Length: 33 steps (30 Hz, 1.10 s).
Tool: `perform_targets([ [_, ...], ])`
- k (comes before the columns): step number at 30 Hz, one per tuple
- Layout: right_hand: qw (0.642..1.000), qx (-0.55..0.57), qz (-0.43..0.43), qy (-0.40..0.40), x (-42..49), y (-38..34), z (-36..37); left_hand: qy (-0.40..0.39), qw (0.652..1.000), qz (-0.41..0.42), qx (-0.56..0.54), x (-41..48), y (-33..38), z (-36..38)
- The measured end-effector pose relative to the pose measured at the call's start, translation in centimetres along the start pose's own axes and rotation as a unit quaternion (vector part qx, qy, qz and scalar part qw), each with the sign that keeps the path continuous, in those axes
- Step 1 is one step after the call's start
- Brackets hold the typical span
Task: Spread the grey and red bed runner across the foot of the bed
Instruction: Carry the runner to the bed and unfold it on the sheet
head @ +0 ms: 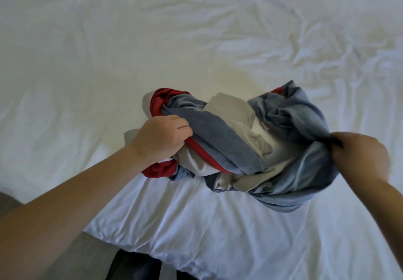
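Bed runner (239, 140): grey, red and beige cloth, bunched in a loose wad near the foot edge of the bed (109, 50), on the white sheet, roughly centre-right in the head view. Not spread at all yet. Left hand (162, 134) has fingers curled round the red-trimmed left end of the wad. Right hand (359, 155) pinches a grey fold at the right end; its fingertips are hidden in the cloth.

Handling, judged: soft, light, limp fabric, no stiffness, should drape and slide easily over the sheet; the red satin-looking trim may be slippery. Best held at the 2 short ends or corners, which are buried in folds now.

Orientation: no clear long axis while crumpled. The wad stretches roughly left-right between the 2 hands, parallel to the foot edge, which suits the task.
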State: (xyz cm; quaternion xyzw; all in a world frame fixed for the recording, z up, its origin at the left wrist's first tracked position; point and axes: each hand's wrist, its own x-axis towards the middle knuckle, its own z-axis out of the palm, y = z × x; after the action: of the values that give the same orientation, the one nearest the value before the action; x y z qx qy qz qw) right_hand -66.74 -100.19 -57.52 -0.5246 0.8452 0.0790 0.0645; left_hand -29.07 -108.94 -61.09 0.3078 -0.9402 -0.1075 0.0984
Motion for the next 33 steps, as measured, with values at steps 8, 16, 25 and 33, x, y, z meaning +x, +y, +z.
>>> perform_targets([
  [8, 0.998, 0.070, 0.001, 0.009, 0.4, 0.2, 1.7, 0.049, 0.996, -0.016, -0.075, 5.9, 7.5, 0.5],
  [16, 0.998, 0.021, -0.030, -0.045, 1.6, 0.6, 4.0, -0.116, 0.989, -0.080, -0.045, 13.5, 18.2, 7.5],
  [25, 0.993, 0.095, 0.067, -0.018, 0.3, 8.2, 6.6, -0.075, 0.995, -0.021, 0.061, 15.8, 24.0, 12.4],
  [33, 0.940, 0.227, 0.251, -0.032, -7.1, 14.7, 9.9, -0.154, 0.984, 0.093, 0.010, 16.5, 28.2, 14.6],
])
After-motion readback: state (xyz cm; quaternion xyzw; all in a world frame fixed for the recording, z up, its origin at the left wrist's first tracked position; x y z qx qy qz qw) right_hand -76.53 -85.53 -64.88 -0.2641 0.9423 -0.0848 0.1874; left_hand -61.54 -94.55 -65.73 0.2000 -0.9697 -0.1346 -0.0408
